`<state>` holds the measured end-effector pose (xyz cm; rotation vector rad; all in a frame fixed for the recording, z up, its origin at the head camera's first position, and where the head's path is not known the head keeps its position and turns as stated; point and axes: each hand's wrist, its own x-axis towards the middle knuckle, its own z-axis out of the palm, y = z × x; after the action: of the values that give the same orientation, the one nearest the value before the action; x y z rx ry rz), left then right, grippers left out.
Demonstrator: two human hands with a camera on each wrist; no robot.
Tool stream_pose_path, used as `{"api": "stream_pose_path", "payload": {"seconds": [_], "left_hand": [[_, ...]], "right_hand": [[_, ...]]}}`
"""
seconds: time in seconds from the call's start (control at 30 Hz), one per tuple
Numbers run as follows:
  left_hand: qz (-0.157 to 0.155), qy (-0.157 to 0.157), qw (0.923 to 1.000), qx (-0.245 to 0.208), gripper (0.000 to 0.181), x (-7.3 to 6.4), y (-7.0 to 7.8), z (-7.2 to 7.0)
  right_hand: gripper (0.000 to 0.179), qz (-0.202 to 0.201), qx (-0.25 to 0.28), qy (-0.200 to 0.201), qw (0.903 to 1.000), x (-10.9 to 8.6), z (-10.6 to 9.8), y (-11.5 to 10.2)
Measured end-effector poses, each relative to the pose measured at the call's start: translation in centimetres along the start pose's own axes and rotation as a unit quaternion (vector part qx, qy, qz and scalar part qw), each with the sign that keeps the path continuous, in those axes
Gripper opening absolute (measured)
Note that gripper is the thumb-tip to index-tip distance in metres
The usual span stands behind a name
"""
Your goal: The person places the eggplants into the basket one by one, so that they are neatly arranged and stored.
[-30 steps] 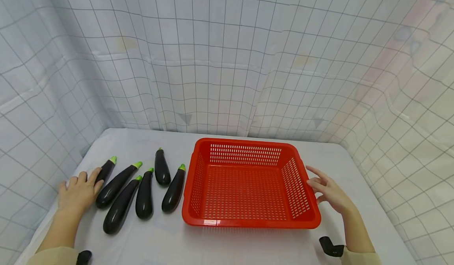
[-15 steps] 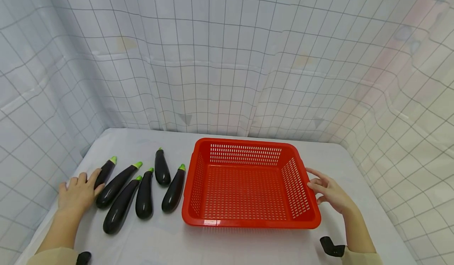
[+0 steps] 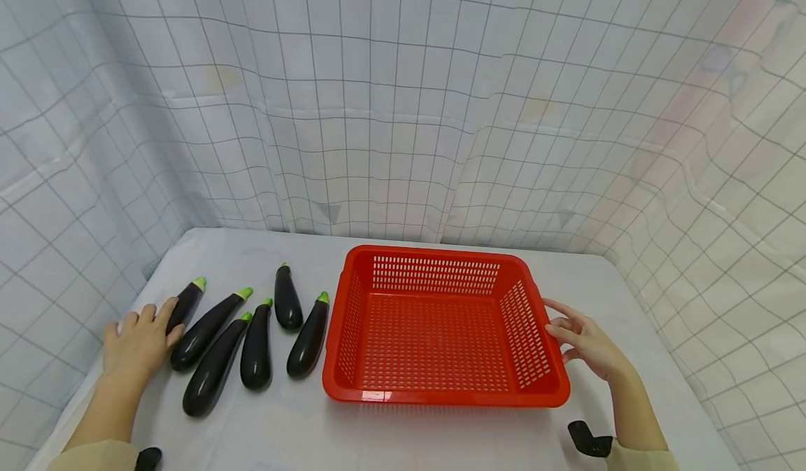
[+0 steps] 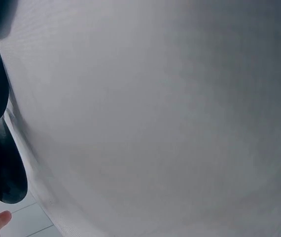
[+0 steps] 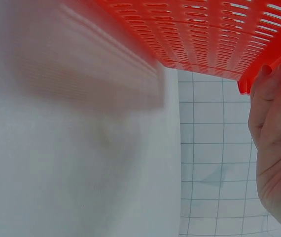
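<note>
At the left of the head view, my left hand (image 3: pixel 135 345) lies over an eggplant (image 3: pixel 185 306), fingers across its far part and thumb along its right side. The lower end of this eggplant is hidden under the hand. Beside it lie several more glossy dark eggplants with green caps, the closest an eggplant (image 3: pixel 210 329) just right of the thumb. My right hand (image 3: pixel 585 338) holds the right rim of a red perforated plastic basket (image 3: pixel 443 396). In the right wrist view, bent fingertips (image 5: pixel 280 73) meet the outer rim from below.
A white cloth covers the table (image 3: pixel 271 436). A white checked curtain (image 3: pixel 403 142) rises behind it and at both sides. Black wrist-worn devices, such as the right wrist device (image 3: pixel 588 439), sit by the sleeves. One eggplant (image 3: pixel 308 338) lies close along the basket's left side.
The left hand and the eggplant under it have shifted very slightly to the left. The right fingers have settled a touch lower on the rim. The basket stays in place.
</note>
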<state>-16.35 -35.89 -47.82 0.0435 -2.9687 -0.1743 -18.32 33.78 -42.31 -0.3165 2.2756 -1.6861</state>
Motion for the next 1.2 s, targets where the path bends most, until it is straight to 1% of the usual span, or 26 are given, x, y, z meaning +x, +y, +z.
{"api": "stream_pose_path", "payload": {"seconds": [0.23,0.37,0.63,0.83,0.97,1.2], "left_hand": [[0.003,0.018,0.9998,0.006,0.053,0.2,1.0,-0.7],[0.004,0.025,0.9995,0.020,0.054,0.6,2.0,-1.3],[0.007,0.055,0.9979,0.032,0.049,1.5,5.1,-2.8],[0.007,0.072,0.9970,0.029,0.048,2.0,7.1,-3.4],[0.012,0.091,0.9954,0.030,0.048,2.1,8.5,-3.8],[0.017,0.108,0.9936,0.029,0.050,2.1,11.1,-4.4]], "right_hand": [[0.056,0.004,0.002,0.002,1.0000,0.0,-0.1,0.2],[0.056,0.005,0.007,0.001,1.0000,0.1,-0.2,0.4],[0.057,0.011,0.007,0.001,0.9999,0.2,-0.2,0.5],[0.057,0.013,0.010,0.004,0.9999,0.2,-0.1,0.4],[0.057,0.009,0.010,0.001,0.9999,0.2,-0.2,0.3],[0.056,0.008,0.006,0.004,0.9999,0.2,-0.1,0.2]]}}
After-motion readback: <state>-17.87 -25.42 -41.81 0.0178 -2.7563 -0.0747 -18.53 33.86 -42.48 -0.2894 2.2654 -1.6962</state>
